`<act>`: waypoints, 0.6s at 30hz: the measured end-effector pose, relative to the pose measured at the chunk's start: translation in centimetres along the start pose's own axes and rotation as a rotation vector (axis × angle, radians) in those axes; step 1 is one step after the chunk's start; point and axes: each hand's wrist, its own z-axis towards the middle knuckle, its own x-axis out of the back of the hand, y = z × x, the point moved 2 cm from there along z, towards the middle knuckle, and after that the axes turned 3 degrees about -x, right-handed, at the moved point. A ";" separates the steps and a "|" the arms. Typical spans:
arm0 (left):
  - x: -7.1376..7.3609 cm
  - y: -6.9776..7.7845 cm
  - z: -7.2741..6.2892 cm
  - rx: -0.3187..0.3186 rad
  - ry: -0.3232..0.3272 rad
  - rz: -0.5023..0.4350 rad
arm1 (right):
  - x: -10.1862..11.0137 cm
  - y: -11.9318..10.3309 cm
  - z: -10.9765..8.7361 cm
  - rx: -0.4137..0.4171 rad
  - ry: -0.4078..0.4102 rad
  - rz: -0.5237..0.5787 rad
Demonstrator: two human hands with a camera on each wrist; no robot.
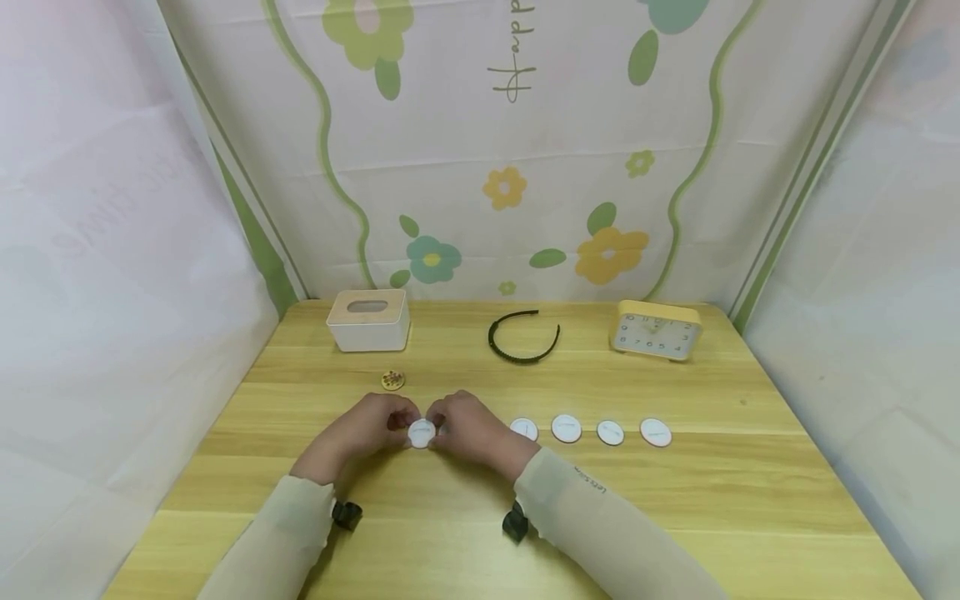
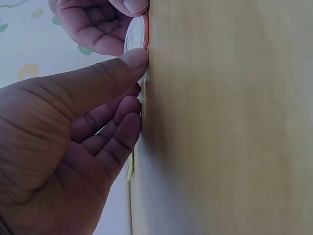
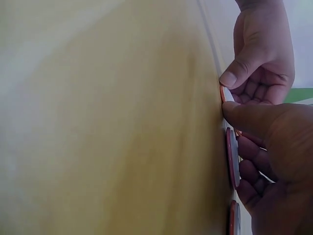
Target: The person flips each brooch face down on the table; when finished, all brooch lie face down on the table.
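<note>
Between both hands, low over the wooden table, is a round pin badge (image 1: pixel 422 432), its white back facing up and an orange-red rim showing in the wrist views. My left hand (image 1: pixel 369 427) pinches its left edge, with the thumb (image 2: pixel 132 61) on the near side. From the other side my right hand (image 1: pixel 467 427) pinches the right edge, thumb and fingers at the rim. Several more badges (image 1: pixel 566 428) lie white side up in a row to the right of the right hand. A yellowish patterned round badge (image 1: pixel 393 380) lies just beyond the left hand.
A white tissue box (image 1: pixel 371 333) with a wooden lid stands at the back left. The black headband (image 1: pixel 517 358) lies at the back middle, and a yellow-framed clock (image 1: pixel 656 333) stands at the back right. Flower-print fabric (image 1: pixel 450 167) encloses the table (image 1: pixel 450 542).
</note>
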 end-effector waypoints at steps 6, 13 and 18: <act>0.1 0.1 0.1 0.015 -0.009 0.017 | 0.0 0.2 0.1 0.006 -0.027 -0.012; 0.3 -0.1 0.2 0.004 -0.018 0.016 | 0.1 0.1 0.1 0.026 -0.029 -0.047; 1.6 -1.1 0.3 0.092 0.083 -0.027 | 0.1 0.1 0.1 0.026 -0.035 -0.054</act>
